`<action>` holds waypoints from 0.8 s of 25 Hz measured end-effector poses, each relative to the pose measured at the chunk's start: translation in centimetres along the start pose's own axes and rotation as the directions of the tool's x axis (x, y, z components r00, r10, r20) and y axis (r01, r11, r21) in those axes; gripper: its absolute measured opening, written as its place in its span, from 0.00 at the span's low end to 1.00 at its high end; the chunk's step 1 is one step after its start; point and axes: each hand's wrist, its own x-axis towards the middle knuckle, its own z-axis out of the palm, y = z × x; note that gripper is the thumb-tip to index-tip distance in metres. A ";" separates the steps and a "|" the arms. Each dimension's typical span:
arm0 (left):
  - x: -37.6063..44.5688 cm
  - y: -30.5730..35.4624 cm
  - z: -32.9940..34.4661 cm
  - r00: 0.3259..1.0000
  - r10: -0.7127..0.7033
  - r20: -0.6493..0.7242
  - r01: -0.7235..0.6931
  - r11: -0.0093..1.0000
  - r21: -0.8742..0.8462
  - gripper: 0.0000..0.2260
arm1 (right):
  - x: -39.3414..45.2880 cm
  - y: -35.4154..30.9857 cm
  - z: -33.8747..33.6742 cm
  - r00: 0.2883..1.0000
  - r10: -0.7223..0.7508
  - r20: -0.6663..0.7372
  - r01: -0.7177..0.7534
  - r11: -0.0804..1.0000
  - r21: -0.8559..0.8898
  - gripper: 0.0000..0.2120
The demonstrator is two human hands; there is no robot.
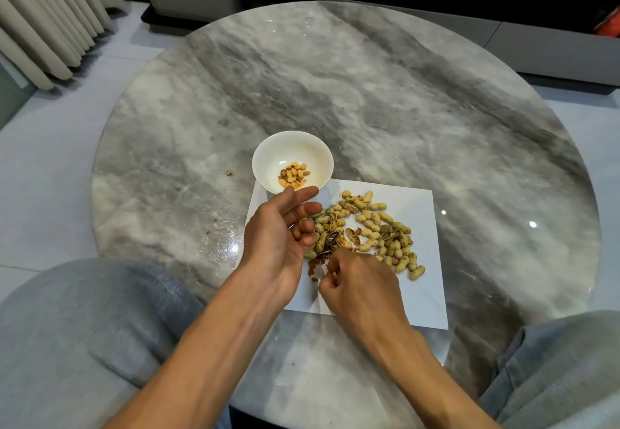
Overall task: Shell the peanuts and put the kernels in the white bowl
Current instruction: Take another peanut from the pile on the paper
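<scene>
The peanuts (pixel 375 230) lie in a loose heap on a white sheet (pixel 426 294), the heap spreading from the sheet's middle toward its 3 o'clock side, with cracked shells (pixel 330 244) and brown skin flakes at the heap's 8 o'clock edge. The bowl (pixel 293 160) stands at 11 o'clock from the heap, its near rim overlapping the sheet's far left corner, and a small cluster of kernels (pixel 294 176) sits in its bottom. The left hand (pixel 285 230) hovers palm-up between bowl and heap, its index and middle fingers stretched toward the bowl's near rim, the others curled loosely over a kernel (pixel 297 233) resting in the hand. The right hand (pixel 359 284) is at 6 o'clock of the heap, knuckles up, its fingers curled in and pinching a pale bit of shell (pixel 334 274) just above the sheet. The sheet lies on a round grey marble table (pixel 369 93); a single shell crumb (pixel 229 172) lies on the table at 9 o'clock from the bowl. Grey-clad knees (pixel 84 321) frame the table's near edge.
</scene>
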 end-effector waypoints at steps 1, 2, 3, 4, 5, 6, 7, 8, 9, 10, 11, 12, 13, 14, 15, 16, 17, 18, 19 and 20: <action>0.0 0.0 0.0 1.000 0.002 -0.001 -0.002 1.000 0.004 0.14 | -0.1 0.0 -0.2 1.000 0.018 0.020 -0.019 1.000 0.010 0.03; -0.1 0.0 0.0 1.000 0.004 -0.002 -0.004 1.000 0.006 0.14 | -0.1 0.0 -0.5 0.998 0.042 0.036 -0.044 0.998 0.040 0.03; -0.1 0.0 0.0 1.000 0.005 -0.005 -0.005 1.000 0.009 0.14 | -0.1 0.0 -0.9 0.996 0.078 0.045 -0.082 0.990 0.114 0.02; -0.1 0.0 0.0 1.000 0.006 -0.007 -0.006 1.000 0.011 0.14 | 0.0 0.0 -1.5 0.989 0.137 0.057 -0.147 0.958 0.245 0.03; -0.1 0.0 0.1 1.000 0.005 -0.007 -0.005 1.000 0.012 0.14 | 0.3 0.0 -2.3 0.973 0.212 0.095 -0.233 0.875 0.424 0.05; -0.1 0.0 0.1 1.000 0.005 -0.007 -0.005 1.000 0.013 0.14 | 0.6 0.1 -3.3 0.947 0.277 0.164 -0.318 0.729 0.606 0.06; -0.1 -0.1 0.1 1.000 0.004 -0.007 -0.004 1.000 0.012 0.14 | 0.9 0.3 -4.1 0.919 0.307 0.248 -0.384 0.549 0.743 0.07; -0.1 -0.1 0.2 1.000 0.003 -0.007 -0.003 1.000 0.013 0.14 | 1.1 0.4 -4.9 0.899 0.297 0.323 -0.420 0.370 0.829 0.08; -0.1 -0.1 0.2 1.000 0.001 -0.005 -0.001 1.000 0.015 0.14 | 1.3 0.5 -5.5 0.886 0.270 0.376 -0.436 0.212 0.875 0.08; -0.2 -0.1 0.2 1.000 0.000 -0.004 0.000 1.000 0.017 0.14 | 1.4 0.6 -5.8 0.877 0.244 0.414 -0.444 0.081 0.893 0.09; -0.2 -0.1 0.3 1.000 -0.001 -0.004 0.001 1.000 0.017 0.14 | 1.4 0.7 -6.0 0.870 0.225 0.438 -0.446 -0.018 0.895 0.08; -0.3 -0.1 0.2 1.000 -0.001 -0.004 0.001 1.000 0.016 0.14 | 1.5 0.8 -6.0 0.866 0.216 0.451 -0.445 -0.081 0.892 0.08; -0.3 -0.1 0.2 1.000 -0.002 -0.004 0.002 1.000 0.013 0.15 | 1.5 0.8 -6.0 0.865 0.212 0.455 -0.442 -0.109 0.891 0.08; -0.4 -0.1 0.2 1.000 -0.004 -0.003 0.004 1.000 0.006 0.15 | 1.4 0.8 -6.1 0.868 0.211 0.450 -0.435 -0.113 0.893 0.08; -0.4 -0.1 0.3 1.000 -0.009 -0.003 0.009 1.000 -0.007 0.15 | 1.5 0.7 -6.2 0.875 0.213 0.435 -0.423 -0.101 0.900 0.09; -0.4 -0.1 0.3 1.000 -0.014 -0.003 0.014 1.000 -0.027 0.16 | 1.7 0.5 -6.4 0.886 0.220 0.408 -0.402 -0.075 0.913 0.09; -0.4 -0.1 0.3 1.000 -0.017 -0.005 0.017 0.999 -0.048 0.16 | 2.1 0.2 -6.7 0.904 0.223 0.366 -0.367 -0.036 0.929 0.08; -0.5 0.0 0.4 1.000 -0.019 -0.011 0.019 0.998 -0.066 0.16 | 2.8 -0.3 -7.1 0.925 0.221 0.309 -0.321 0.020 0.947 0.08; -0.5 0.0 0.4 1.000 -0.023 -0.020 0.021 0.997 -0.078 0.16 | 3.7 -0.9 -7.5 0.946 0.212 0.244 -0.269 0.094 0.959 0.07; -0.5 0.0 0.4 0.999 -0.028 -0.026 0.026 0.996 -0.088 0.16 | 4.9 -1.6 -7.8 0.964 0.197 0.178 -0.215 0.185 0.959 0.08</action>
